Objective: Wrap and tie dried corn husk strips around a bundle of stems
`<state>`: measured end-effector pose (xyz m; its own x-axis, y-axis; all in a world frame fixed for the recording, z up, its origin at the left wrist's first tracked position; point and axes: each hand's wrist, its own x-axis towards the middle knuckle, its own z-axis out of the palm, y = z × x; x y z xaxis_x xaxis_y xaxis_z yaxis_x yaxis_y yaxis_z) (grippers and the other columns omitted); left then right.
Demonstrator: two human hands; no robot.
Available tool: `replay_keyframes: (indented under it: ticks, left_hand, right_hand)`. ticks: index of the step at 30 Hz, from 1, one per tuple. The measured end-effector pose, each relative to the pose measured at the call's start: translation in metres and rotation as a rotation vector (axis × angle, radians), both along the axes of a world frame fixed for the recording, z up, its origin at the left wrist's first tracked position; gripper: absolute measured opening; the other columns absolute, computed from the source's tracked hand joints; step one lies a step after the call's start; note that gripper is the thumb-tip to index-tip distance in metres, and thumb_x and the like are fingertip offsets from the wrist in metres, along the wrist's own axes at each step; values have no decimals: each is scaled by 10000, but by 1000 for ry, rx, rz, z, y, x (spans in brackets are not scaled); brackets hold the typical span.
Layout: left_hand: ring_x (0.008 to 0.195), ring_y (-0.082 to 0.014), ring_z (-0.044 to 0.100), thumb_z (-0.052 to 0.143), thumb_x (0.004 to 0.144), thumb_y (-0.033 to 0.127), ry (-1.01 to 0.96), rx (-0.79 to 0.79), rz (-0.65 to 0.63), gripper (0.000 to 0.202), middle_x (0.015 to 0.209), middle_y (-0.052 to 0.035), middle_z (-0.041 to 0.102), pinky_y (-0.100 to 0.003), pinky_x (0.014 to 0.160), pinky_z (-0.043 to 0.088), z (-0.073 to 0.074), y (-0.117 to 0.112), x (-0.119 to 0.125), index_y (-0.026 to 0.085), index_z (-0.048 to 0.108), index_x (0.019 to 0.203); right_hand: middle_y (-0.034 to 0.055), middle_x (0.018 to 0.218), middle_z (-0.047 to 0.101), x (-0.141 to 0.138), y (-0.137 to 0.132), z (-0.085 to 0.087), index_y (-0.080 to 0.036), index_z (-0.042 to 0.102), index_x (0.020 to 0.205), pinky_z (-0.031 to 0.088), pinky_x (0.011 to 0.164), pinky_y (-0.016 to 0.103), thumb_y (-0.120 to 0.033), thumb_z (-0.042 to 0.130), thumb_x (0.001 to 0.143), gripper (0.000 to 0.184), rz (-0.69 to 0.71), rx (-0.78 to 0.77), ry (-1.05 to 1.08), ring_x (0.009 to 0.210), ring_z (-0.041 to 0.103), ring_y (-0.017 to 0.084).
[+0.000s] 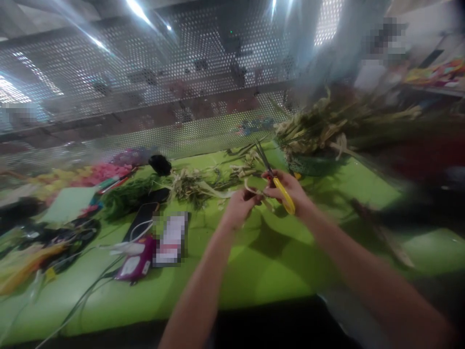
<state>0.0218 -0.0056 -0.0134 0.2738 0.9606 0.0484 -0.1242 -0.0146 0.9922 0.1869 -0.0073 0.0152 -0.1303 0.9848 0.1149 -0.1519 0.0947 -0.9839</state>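
Note:
My right hand (290, 186) is closed on a pair of scissors with a yellow handle (284, 195). The dark blades point up and away, above the green table. Close beside it, my left hand (240, 207) pinches a thin, pale stalk or strip (247, 184) that looks like dried plant material. The fingertips of both hands almost meet around this strip, and blur hides exactly how it runs between them. Just beyond the left hand lies a loose heap of pale, dried plant pieces (192, 185) on the tabletop.
A green basket (308, 166) heaped with dried stalks (316, 123) stands at the back right. To the left lie a phone (172, 238), a purple pouch-like item (136, 264), cables, green fibre (123, 196) and colourful material (105, 173). A perforated metal screen (174, 72) rises behind the table.

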Motion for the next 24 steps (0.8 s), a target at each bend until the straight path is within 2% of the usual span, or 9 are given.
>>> replay_keyframes:
  ticks: [5, 10, 15, 20, 24]
  left_hand:
    - [664, -99, 537, 798, 657, 296, -130, -22, 110, 245, 726, -11, 644, -238, 669, 416, 0, 1, -2, 145, 681, 812]
    - [594, -72, 519, 795, 633, 278, -244, -56, 256, 240, 685, 8, 626, -217, 608, 385, 6, 5, -9, 146, 659, 781]
    - [587, -70, 524, 777, 626, 251, -305, -46, 294, 219, 699, 6, 633, -221, 602, 392, 8, 9, -17, 147, 658, 778]
    - [571, -75, 514, 766, 617, 247, -355, -46, 311, 208, 633, 25, 588, -224, 591, 395, 12, 10, -23, 145, 638, 746]
    - [562, -70, 502, 774, 593, 238, -394, -57, 297, 230, 613, 34, 576, -215, 576, 388, 14, 10, -23, 143, 639, 753]
  right_hand:
    - [-26, 800, 537, 3, -1, 1, -231, 593, 1024, 428, 568, 244, -364, 808, 628, 470, -23, 59, -11, 682, 523, 118]
    - [-20, 855, 520, 10, -5, 10, -259, 580, 1069, 481, 700, 282, -419, 811, 661, 495, 33, 129, -169, 772, 531, 136]
    - [6, 895, 531, 16, -8, 13, -267, 551, 1099, 506, 731, 329, -458, 769, 710, 486, 180, 139, -362, 784, 534, 162]
    - [47, 1009, 585, 23, -4, 7, -263, 573, 1094, 515, 808, 360, -525, 720, 741, 464, 207, 131, -488, 925, 587, 224]
    - [65, 1034, 626, 24, -2, 7, -221, 597, 1080, 503, 812, 354, -531, 673, 789, 432, 275, 150, -619, 944, 597, 239]
